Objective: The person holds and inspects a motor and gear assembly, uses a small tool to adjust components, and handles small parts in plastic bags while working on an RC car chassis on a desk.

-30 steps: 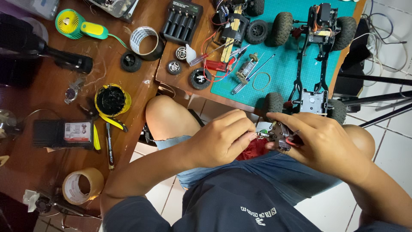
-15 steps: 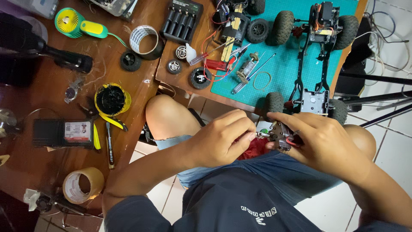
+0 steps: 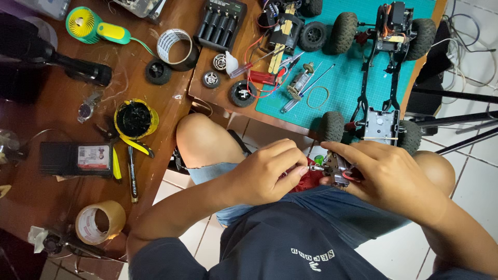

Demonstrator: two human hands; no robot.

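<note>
Both hands over lap, just below tabletop [image 3: 155, 135] edge. Left hand [image 3: 267, 173] grip closed on thin metal shaft [image 3: 314, 168] sticking out of small metal gearbox part [image 3: 336, 168]. Right hand [image 3: 391, 176] grip clamped around gearbox part, fingers curled over top. Red cloth [image 3: 308, 181] under part, on lap. Model truck chassis [image 3: 381, 67] on teal cutting mat [image 3: 347, 78], near hands. Loose wheels, small motor [image 3: 300, 83], battery charger [image 3: 220, 23], tape roll [image 3: 98, 222] spread on tabletop.
</note>
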